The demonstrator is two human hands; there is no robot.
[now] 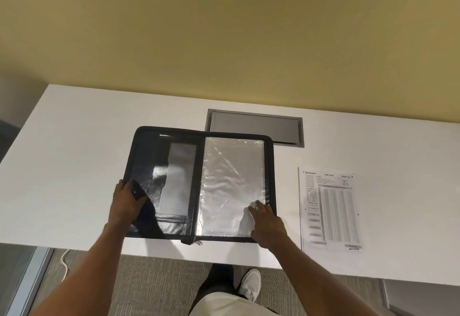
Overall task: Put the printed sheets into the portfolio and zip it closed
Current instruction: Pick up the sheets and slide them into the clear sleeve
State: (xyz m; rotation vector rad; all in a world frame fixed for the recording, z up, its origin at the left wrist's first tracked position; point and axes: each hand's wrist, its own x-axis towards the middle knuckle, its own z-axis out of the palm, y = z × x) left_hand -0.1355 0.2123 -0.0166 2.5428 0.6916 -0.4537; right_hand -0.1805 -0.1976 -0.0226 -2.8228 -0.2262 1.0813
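A black zip portfolio (pixel 144 156) lies open flat on the white table, near its front edge. Its left half shows dark pockets; its right half holds clear plastic sleeves (pixel 231 179). My left hand (pixel 127 201) grips the portfolio's left edge, thumb on the inner cover. My right hand (pixel 267 223) rests on the lower right of the sleeves, its fingertips pinching a corner of the top sleeve. The printed sheets (pixel 331 212) lie in a flat stack on the table to the right of the portfolio, apart from both hands. The zip pull (pixel 198 242) hangs at the spine's near end.
A grey cable hatch (pixel 256 126) is set into the table (pixel 74 141) just behind the portfolio. A yellow wall rises behind the table. Below the front edge are carpet, a white cable and my white shoe (pixel 251 283).
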